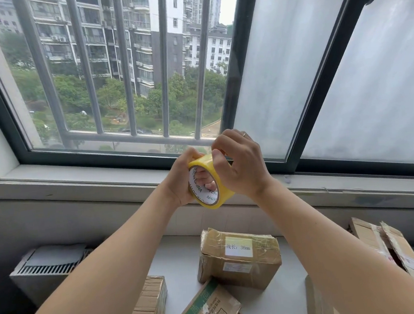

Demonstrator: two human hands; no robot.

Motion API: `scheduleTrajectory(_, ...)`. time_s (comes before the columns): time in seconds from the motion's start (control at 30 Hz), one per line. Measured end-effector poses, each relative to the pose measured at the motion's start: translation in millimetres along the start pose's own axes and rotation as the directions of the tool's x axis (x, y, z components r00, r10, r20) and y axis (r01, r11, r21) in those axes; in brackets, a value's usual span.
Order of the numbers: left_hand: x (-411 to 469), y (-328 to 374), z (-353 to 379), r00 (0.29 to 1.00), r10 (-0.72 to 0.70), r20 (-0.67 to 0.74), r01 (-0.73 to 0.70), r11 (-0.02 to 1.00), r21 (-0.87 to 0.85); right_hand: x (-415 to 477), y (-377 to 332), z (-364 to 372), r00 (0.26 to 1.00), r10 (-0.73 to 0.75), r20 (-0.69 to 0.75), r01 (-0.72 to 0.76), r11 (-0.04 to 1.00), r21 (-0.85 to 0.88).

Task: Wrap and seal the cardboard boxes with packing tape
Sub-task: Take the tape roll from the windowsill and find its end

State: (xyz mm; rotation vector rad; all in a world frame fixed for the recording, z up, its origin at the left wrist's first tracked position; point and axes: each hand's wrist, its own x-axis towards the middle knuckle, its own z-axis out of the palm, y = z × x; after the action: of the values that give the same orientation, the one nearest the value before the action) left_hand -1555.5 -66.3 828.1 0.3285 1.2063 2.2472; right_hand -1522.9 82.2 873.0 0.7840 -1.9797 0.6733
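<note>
A yellow roll of packing tape [225, 195] is held up in front of the window sill, well above the boxes. My left hand [182, 181] grips it, with fingers curled through the white core. My right hand [240, 164] curls over the roll's top and right side, fingertips pressed on the outer tape layer. Below on the white table [174, 256] lies a small cardboard box [238, 258] with a white label and old clear tape on it.
More cardboard boxes lie around: one at the lower left [151, 307], one with green print at the bottom centre [208, 310], an open one at the right [391, 249]. A radiator [49, 271] stands at the left. A barred window [125, 71] is straight ahead.
</note>
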Motion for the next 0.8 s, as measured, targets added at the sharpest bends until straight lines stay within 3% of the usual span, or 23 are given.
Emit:
scheduleTrajectory(0.2, 0.2, 0.3, 2.9, 0.999, 0.02, -0.025, -0.02, 1.0, 0.013, -1.3, 0.3, -3.0, 0.999, 0.024, 0.038, -0.028, 0.993, 0.112)
scheduleTrajectory(0.5, -1.2, -1.9, 2.3, 1.0, 0.017, 0.01, -0.017, 1.0, -0.019, 2.7, -3.2, -3.6, 0.999, -0.045, 0.001, 0.045, 0.998, 0.047)
scheduleTrajectory(0.8, -3.8, 4.8, 8.1, 0.999, 0.039, 0.032, -0.039, 0.999, -0.013, 1.3, -5.7, -5.4, 0.998, 0.061, -0.017, -0.058, 0.993, 0.104)
